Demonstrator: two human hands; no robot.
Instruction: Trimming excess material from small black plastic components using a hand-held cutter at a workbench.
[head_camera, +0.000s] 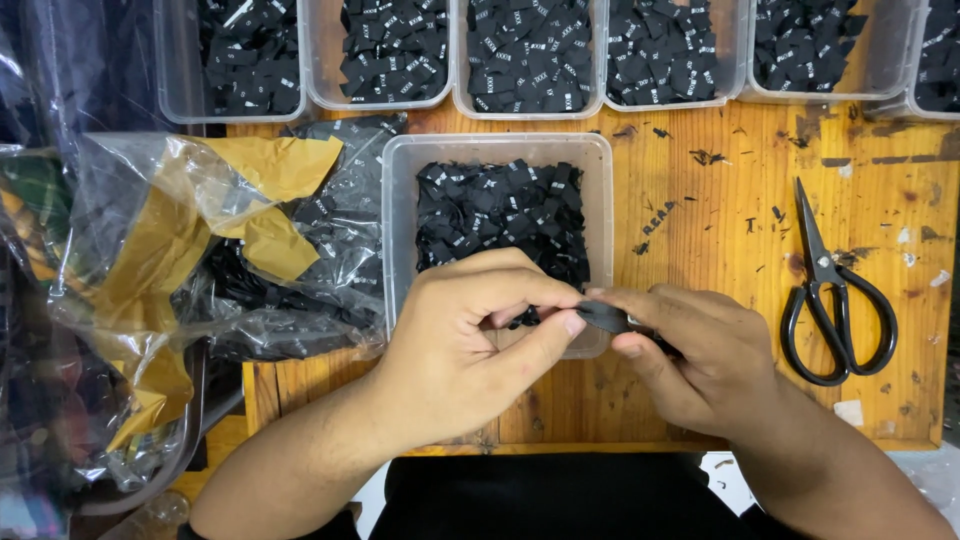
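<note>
Nearest to the person, the left hand (460, 345) and the right hand (690, 350) meet over the front edge of the wooden desk (720, 180). Between them is a small black label (605, 316). The grip of both hands is narrow: thumb and fingers of each are pinched on the label. Its long axis lies about left to right, one end under the left thumb and the other going into the right hand; it is perhaps folded, but the fingers hide much of it.

Just behind the hands stands a clear plastic tub (400, 200) with many black labels. Left of it lies a crumpled plastic bag (200, 240). To the right, black scissors (835, 290) point away from the person. Farthest is a row of tubs (600, 60), also with labels.
</note>
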